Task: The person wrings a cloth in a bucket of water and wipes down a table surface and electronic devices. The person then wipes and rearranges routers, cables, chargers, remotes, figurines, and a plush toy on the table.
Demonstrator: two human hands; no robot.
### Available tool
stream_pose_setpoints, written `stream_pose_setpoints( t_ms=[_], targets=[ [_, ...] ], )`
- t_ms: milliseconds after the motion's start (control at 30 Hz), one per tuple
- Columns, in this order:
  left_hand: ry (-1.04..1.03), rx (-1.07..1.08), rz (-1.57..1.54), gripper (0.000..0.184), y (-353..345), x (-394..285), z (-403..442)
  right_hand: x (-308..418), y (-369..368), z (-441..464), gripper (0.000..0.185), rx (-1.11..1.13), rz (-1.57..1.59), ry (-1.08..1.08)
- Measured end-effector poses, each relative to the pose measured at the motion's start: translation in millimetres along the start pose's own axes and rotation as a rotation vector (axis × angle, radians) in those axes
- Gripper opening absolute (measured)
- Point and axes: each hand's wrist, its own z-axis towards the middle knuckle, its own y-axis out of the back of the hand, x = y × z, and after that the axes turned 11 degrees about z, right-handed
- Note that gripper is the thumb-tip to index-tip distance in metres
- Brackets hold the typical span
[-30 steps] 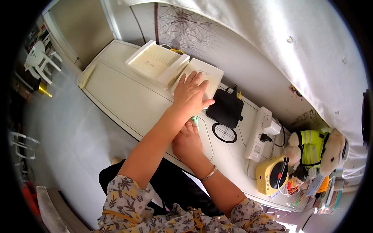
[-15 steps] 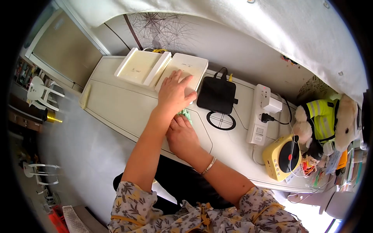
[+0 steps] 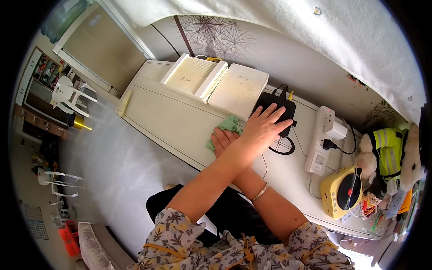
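Note:
My forearms cross over the white tabletop, the left one above. My left hand (image 3: 266, 126) rests with spread fingers on a flat black box (image 3: 288, 108), partly covering it. Beneath and left of that wrist, my right hand (image 3: 225, 140), wearing a bracelet, presses a crumpled green cloth (image 3: 231, 123) against the tabletop. Some of the cloth is hidden under the palm. Two white router-like boxes, one ridged (image 3: 189, 78) and one flat (image 3: 238, 87), lie side by side beyond my hands. A black ring stand (image 3: 288, 147) is just right of my left hand.
On the right are a white power strip (image 3: 319, 139) with plugs and cables, a yellow player with a black disc (image 3: 337, 193), and a plush toy in a yellow vest (image 3: 388, 153). White cloth (image 3: 279, 13) hangs above. White chairs (image 3: 67, 94) stand on the left.
My left hand has gone from the flat white box to the black box on its right. My right hand has slid left with the green cloth, and the view has shifted left.

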Motion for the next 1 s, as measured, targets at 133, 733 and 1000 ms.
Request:
stream_pose_setpoints(
  t_ms=[133,733,1000],
  targets=[
    [-0.046,0.029,-0.012,0.054,-1,5,-2,-1,-2,-3,0.047,0.003,0.006,-0.006],
    [1.168,-0.436,-0.089,0.068,20,296,-100,17,28,23,0.043,0.205,0.083,-0.127],
    [1.191,-0.475,-0.459,0.065,11,292,-93,16,22,24,0.046,0.198,0.097,-0.152]
  ],
)
